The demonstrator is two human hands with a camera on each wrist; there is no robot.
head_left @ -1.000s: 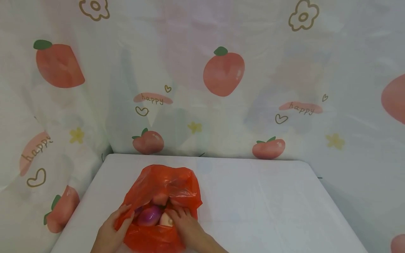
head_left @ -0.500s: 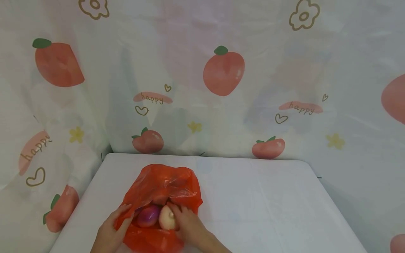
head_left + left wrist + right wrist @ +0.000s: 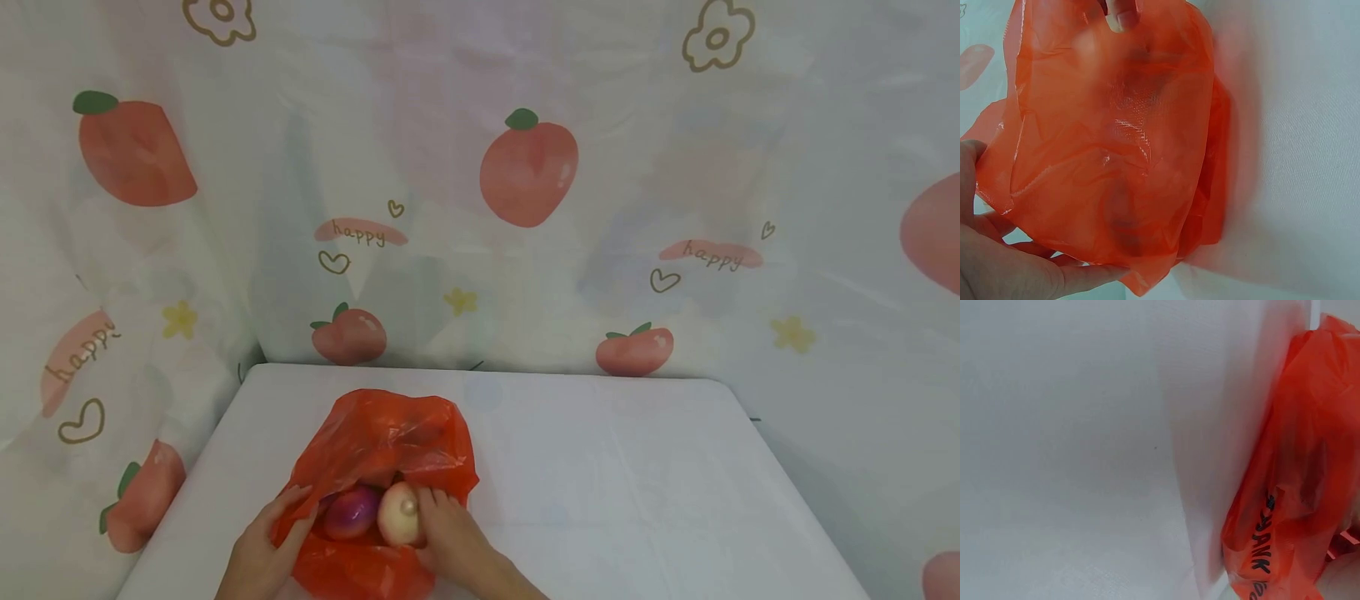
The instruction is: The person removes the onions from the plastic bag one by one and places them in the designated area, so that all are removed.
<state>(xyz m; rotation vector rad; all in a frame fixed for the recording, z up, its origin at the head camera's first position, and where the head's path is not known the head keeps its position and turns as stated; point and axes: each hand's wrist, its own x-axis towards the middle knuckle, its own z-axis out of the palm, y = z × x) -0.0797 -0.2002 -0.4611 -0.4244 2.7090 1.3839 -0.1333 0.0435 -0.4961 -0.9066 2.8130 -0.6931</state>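
A red plastic bag (image 3: 390, 433) lies with its mouth spread towards me in the head view. Inside the mouth sit a shiny purple round vegetable (image 3: 352, 512) and, to its right, a pale cream one with a round knob (image 3: 399, 515). My left hand (image 3: 264, 537) holds the bag's left edge; in the left wrist view its thumb and fingers (image 3: 1094, 278) lie along the plastic. My right hand (image 3: 456, 533) grips the pale vegetable from its right side, fingers bent. The rest of the bag's contents are hidden beneath the plastic.
The bag lies on a white-covered table (image 3: 637, 492), left of its middle. A white curtain (image 3: 450, 167) printed with peaches, hearts and flowers hangs behind the table and along its left side. Black lettering (image 3: 1261, 544) shows on the bag's side.
The pale vegetable, partly covered by my right fingers before, has turned and come further into sight, its knob now showing. My right hand has shifted slightly rightward; my left hand stays put.
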